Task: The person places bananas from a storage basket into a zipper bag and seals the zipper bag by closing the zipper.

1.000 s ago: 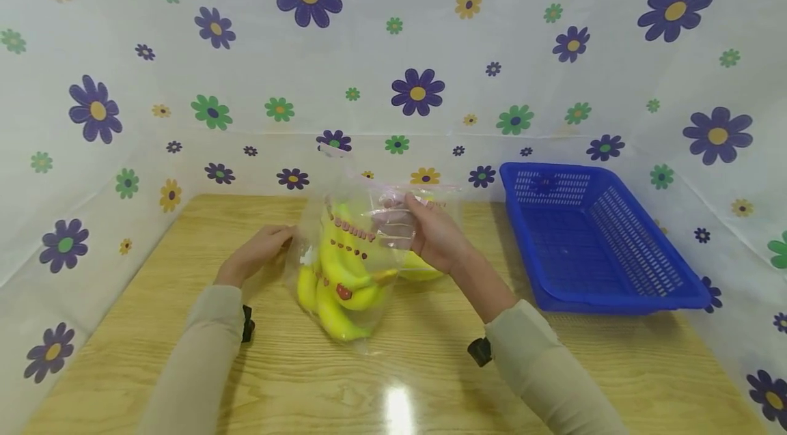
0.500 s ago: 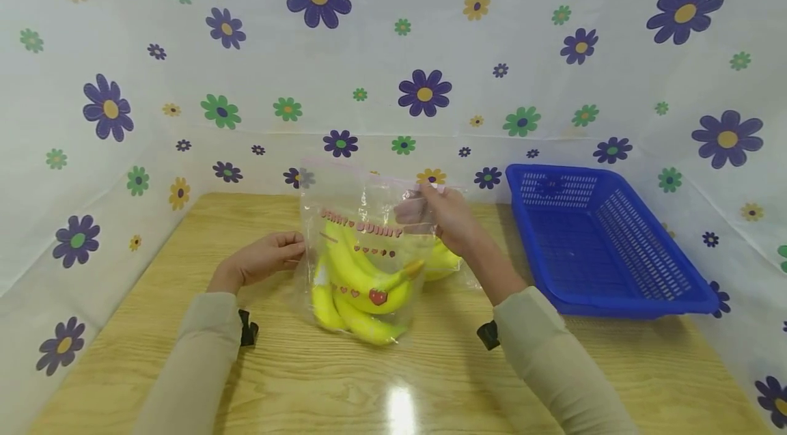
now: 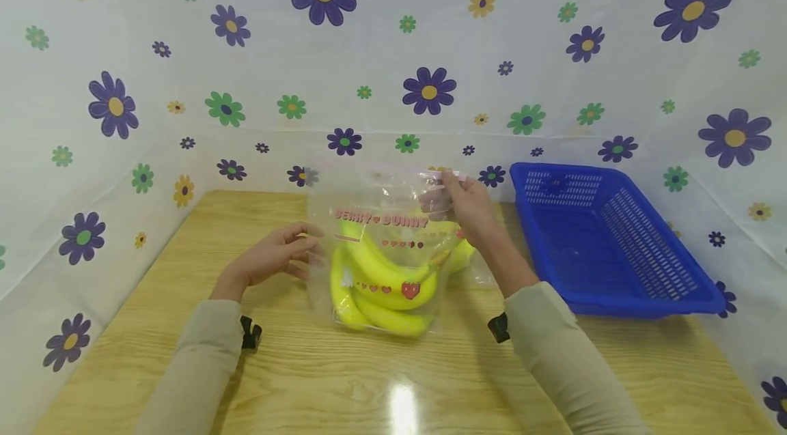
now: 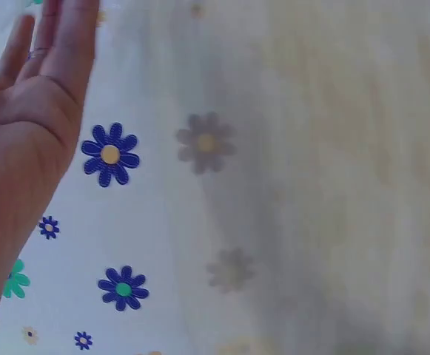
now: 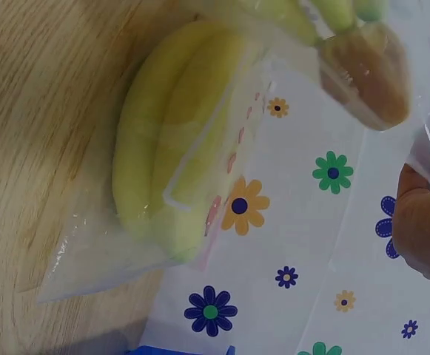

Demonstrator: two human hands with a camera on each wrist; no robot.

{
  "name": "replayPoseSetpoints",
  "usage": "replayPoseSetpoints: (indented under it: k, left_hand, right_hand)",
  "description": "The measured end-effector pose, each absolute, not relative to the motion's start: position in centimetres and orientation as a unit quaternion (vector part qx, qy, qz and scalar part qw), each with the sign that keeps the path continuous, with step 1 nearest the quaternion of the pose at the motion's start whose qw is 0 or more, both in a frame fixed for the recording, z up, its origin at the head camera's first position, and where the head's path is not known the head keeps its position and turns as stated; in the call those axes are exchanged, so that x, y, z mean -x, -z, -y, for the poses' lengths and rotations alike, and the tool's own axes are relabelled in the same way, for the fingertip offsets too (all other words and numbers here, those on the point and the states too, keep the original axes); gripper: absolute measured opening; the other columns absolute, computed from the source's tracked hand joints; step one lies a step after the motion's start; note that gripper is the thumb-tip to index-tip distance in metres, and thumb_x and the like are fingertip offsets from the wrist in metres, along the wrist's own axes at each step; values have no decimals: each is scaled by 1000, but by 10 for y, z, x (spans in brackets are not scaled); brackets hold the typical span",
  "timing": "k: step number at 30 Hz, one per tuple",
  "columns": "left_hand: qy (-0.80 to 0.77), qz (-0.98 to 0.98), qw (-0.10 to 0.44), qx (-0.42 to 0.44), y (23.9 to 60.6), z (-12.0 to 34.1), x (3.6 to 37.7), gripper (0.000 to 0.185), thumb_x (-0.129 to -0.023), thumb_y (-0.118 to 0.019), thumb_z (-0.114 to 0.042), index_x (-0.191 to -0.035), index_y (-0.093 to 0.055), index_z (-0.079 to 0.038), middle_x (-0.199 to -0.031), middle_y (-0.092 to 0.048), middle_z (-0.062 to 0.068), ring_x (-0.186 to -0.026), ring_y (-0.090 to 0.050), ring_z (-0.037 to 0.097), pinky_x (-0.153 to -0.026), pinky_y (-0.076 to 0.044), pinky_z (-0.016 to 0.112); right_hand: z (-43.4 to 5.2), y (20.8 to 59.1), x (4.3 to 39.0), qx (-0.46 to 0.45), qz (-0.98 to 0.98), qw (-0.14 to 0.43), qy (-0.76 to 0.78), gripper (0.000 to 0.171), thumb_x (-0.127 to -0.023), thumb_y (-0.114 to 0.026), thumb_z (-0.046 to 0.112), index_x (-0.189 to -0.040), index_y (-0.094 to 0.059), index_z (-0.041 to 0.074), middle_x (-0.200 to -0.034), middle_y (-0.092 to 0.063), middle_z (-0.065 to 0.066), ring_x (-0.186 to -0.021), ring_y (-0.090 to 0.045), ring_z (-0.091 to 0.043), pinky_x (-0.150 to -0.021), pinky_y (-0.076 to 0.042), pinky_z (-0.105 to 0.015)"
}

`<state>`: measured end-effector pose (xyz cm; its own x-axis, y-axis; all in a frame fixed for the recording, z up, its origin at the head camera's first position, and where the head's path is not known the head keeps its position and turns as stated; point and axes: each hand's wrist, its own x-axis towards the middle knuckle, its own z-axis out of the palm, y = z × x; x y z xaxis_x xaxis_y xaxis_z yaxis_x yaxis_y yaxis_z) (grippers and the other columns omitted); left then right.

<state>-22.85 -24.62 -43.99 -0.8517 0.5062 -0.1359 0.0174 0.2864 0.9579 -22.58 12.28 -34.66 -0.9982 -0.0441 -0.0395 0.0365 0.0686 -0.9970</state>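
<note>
Rightward and a touch higher since the earlier frame goes the clear zip bag (image 3: 381, 250), now facing the camera squarely, and the right hand (image 3: 467, 206) has climbed to its top right corner. From the head view, that hand pinches the pink zip strip between thumb and fingertips, while the left hand (image 3: 279, 256) sits at the bag's left edge, fingers loosely curved and brushing the film with no firm grip that I can make out. Inside hang the bananas (image 3: 384, 281), a bunch sagging to the bottom of the bag, which rests on the wooden table (image 3: 184, 353). My read: soft, slippery film with a fair weight in it, so the stiffer zip strip is the place to hold, with a palm under the fruit to save it from bruising. Right of the bag stands the blue basket (image 3: 615, 237), close by, with open tabletop in front of the bag and to its left. Left wrist view: palm and straight fingers (image 4: 59, 44) spread, nothing in them, only the flowered backdrop (image 4: 274, 185) behind. Right wrist view: the bananas (image 5: 177, 163) press against the film just above the table, a brown stem end (image 5: 366, 74) poking up, and a fingertip (image 5: 425, 229) at the frame's right edge.
</note>
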Motion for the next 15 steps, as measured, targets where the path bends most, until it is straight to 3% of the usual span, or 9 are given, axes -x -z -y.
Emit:
replayPoseSetpoints:
  k: [4,9,15]
  left_hand:
    - [-580,-769,189,-191,429,232,231,45,-106,-45,-36,-141,-45,-8,-131,-56,15,-115,-61,26,-90,-55,41]
    - [-608,-763,123,-183,417,210,226,42,-105,-47,-35,-128,-56,-2,-118,-66,13,-104,-69,22,-85,-58,38]
    - [-624,-762,72,-159,413,201,216,35,-106,-48,-28,-120,-59,3,-109,-69,12,-96,-71,17,-81,-59,35]
  right_hand:
    - [-126,345,226,-1,-733,26,680,50,-104,-43,46,-120,-64,4,-92,-74,-7,-81,-72,-19,-83,-58,-35]
    - [-130,346,218,13,-752,22,659,51,-102,-44,51,-122,-62,8,-107,-73,-13,-95,-72,-25,-91,-55,-38]
    - [-142,359,193,69,-778,18,624,40,-103,-53,25,-133,-51,-2,-121,-65,-24,-110,-64,-35,-92,-55,-43]
